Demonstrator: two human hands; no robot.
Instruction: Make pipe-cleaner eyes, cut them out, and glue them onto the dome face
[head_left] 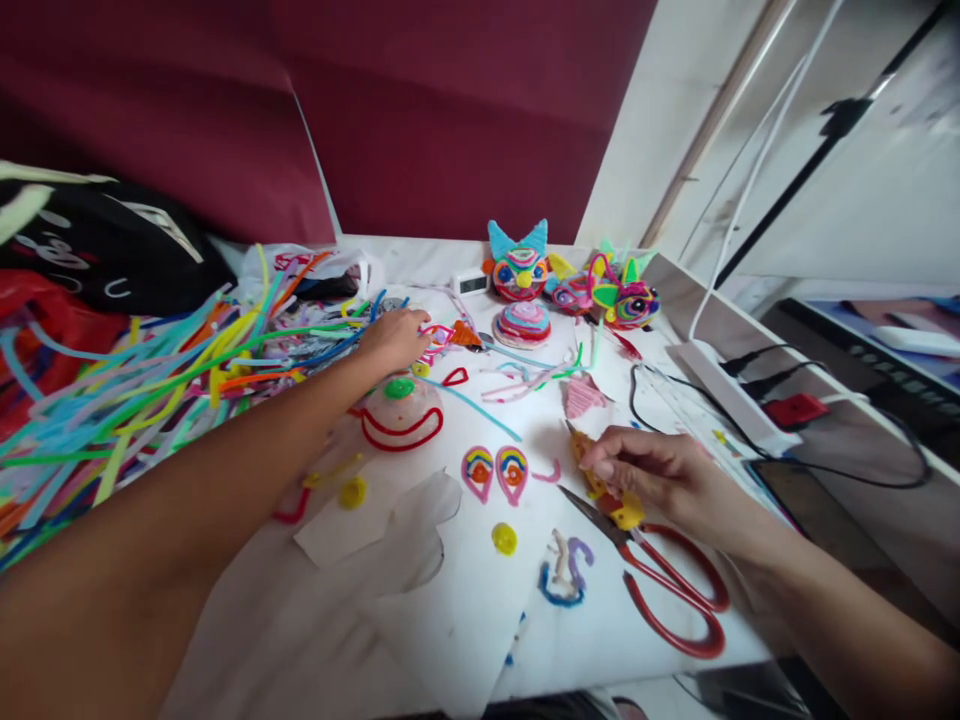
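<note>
My left hand (397,338) reaches over the far side of the table with its fingers apart, beside a pink-edged loop piece (436,343) and an orange cone piece (466,336). Below that arm lies a clear round form with a green nose (398,388) and a red pipe-cleaner mouth (403,440). My right hand (652,465) is closed around a yellow tool that looks like a glue gun (592,474), its tip pointing up and left. Red-handled scissors (675,590) lie open under it. Two teardrop eye pieces (495,474) and a yellow coil (504,539) lie between the hands.
Bundles of coloured pipe cleaners (187,370) cover the left side. Finished pipe-cleaner figures (520,265) stand at the back beside a small white digital display (470,284). A power strip (739,395) with black cords runs along the right edge. Paper sheets (397,540) lie in front.
</note>
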